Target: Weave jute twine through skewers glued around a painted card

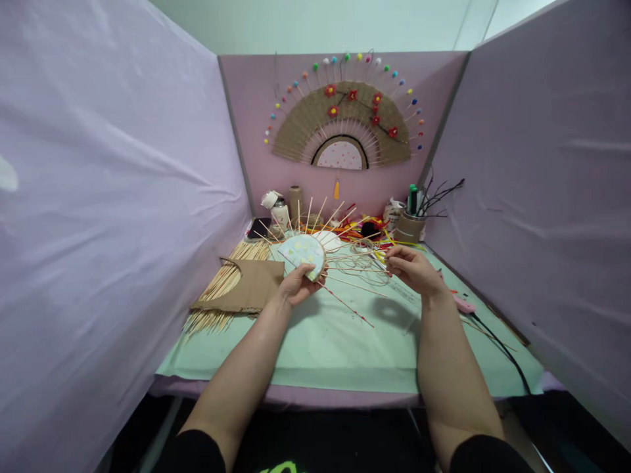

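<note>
My left hand (300,284) grips a half-round fan base (302,253) covered in pale blue patterned cloth, with the thumb on its face. Thin wooden sticks (340,236) spread out from its curved edge like rays. The lowest stick (348,306) is wrapped in red and points toward the front right. At the right, my right hand (411,268) is closed in a pinch at the outer end of one stick. Its fingertips hide the exact grip, and a bit of yellow shows beside them. Loose twine (367,263) lies behind the sticks.
Cut cardboard (256,284) lies on a bundle of sticks (210,322) at left. A finished fan (296,135) hangs on the back panel. Behind are a phone (259,228), a white bottle (280,213) and a pot of twigs (409,228). A pink corded tool (464,305) lies at right.
</note>
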Tool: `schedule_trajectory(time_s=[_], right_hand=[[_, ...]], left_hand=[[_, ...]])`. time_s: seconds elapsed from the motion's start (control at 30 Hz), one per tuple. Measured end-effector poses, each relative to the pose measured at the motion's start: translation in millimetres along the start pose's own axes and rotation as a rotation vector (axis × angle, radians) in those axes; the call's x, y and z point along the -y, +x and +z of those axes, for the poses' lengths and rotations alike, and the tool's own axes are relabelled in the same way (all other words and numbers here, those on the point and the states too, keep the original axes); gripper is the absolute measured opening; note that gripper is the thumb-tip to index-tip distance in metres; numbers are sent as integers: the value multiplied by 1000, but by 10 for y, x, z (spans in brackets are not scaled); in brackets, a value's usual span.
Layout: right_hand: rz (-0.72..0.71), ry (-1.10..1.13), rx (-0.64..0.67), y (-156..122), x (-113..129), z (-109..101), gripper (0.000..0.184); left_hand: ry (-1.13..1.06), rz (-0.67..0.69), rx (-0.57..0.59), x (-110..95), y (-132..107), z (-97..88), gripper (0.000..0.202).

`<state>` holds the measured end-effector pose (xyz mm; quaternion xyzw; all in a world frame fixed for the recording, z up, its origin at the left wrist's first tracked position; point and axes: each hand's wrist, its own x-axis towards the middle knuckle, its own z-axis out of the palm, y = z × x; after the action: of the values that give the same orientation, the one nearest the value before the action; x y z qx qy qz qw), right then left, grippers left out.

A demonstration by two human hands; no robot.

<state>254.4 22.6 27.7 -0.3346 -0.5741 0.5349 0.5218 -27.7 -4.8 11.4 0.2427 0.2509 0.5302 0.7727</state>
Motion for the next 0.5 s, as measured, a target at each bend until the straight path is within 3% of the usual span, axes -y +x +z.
schedule_trajectory(time_s=[0.1, 0.23, 0.37, 0.5], right_hand=[[-59, 49, 15, -30, 32, 1, 29], [-99, 96, -112, 1, 60, 47, 30], [-13, 86, -199, 70, 28, 69, 29], [24, -58, -171, 136, -95, 75, 32]], left_hand=[[34, 12, -18, 14, 17, -2, 26], [75, 8, -19, 38, 13, 12, 28], [100, -25, 6, 46, -23, 32, 31], [86, -76, 87, 39, -68, 40, 30]])
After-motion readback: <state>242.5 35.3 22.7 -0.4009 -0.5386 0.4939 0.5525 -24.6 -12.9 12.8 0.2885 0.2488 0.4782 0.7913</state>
